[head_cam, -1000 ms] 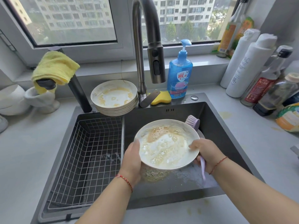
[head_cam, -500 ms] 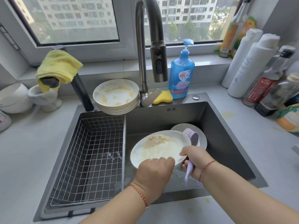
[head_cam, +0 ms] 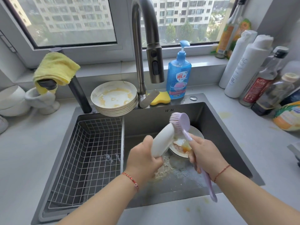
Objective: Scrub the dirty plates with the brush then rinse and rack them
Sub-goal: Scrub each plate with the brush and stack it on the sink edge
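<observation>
left hand (head_cam: 142, 159) at lower centre has fingers wrapped round the near edge of the plate (head_cam: 162, 142), which is tipped steeply so its pale underside faces the camera, over the sink (head_cam: 227, 132). right hand (head_cam: 206, 156) just right of it, fingers clamped on the handle of the lilac brush (head_cam: 181, 122); bristle head sits at the plate's upper rim, bristles facing left onto it. judging by that, the step is scrubbing the back and rim. advice: keep the plate low over the basin so drips stay in, brace with the thumb, work the rim all round, then flip to check the face. a second dirty plate (head_cam: 180, 148) lies in the basin behind. wire rack (head_cam: 90, 153) centre left holds no plates. dirty stack (head_cam: 113, 98) upper centre untouched, faucet (head_cam: 154, 62) above not running.
</observation>
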A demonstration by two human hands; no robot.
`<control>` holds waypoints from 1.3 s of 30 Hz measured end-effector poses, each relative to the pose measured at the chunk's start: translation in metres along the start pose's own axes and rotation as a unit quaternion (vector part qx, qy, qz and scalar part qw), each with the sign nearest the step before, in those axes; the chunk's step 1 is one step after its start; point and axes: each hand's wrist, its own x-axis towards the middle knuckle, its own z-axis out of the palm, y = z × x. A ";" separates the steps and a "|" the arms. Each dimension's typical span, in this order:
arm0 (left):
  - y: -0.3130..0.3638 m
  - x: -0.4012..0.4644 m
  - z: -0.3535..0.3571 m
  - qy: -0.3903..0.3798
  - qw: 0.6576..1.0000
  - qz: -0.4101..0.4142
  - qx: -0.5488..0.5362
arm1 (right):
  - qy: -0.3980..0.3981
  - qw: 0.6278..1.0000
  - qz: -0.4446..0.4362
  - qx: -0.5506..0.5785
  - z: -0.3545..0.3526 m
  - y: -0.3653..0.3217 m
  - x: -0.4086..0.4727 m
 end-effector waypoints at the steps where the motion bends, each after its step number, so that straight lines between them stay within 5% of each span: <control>1: -0.001 0.000 -0.001 0.010 1.000 -0.013 -0.021 | -0.008 0.999 -0.043 -0.021 0.002 -0.004 -0.006; 5: 0.002 0.011 -0.005 0.026 0.990 -0.116 -0.076 | -0.065 0.971 -0.160 -0.167 0.018 -0.005 -0.032; 9: 0.003 0.013 -0.010 0.033 0.988 -0.128 -0.083 | -0.088 0.952 -0.185 -0.226 0.021 -0.004 -0.042; 15: 0.004 0.003 -0.021 0.015 0.989 -0.070 -0.128 | -0.025 0.982 -0.086 -0.164 -0.007 -0.028 -0.007; 23: -0.001 0.009 -0.016 0.018 0.979 -0.081 -0.188 | -0.113 0.914 -0.208 -0.329 0.020 -0.026 -0.050; 30: 0.001 0.000 -0.026 0.010 0.989 -0.073 -0.126 | -0.036 0.971 -0.059 -0.229 -0.010 -0.033 0.000; 37: 0.006 0.005 -0.025 -0.019 0.992 -0.111 -0.048 | -0.113 0.912 -0.202 -0.338 0.016 -0.036 -0.042; 39: 0.006 0.002 -0.027 -0.012 0.989 -0.107 -0.097 | -0.103 0.927 -0.180 -0.311 0.011 -0.040 -0.031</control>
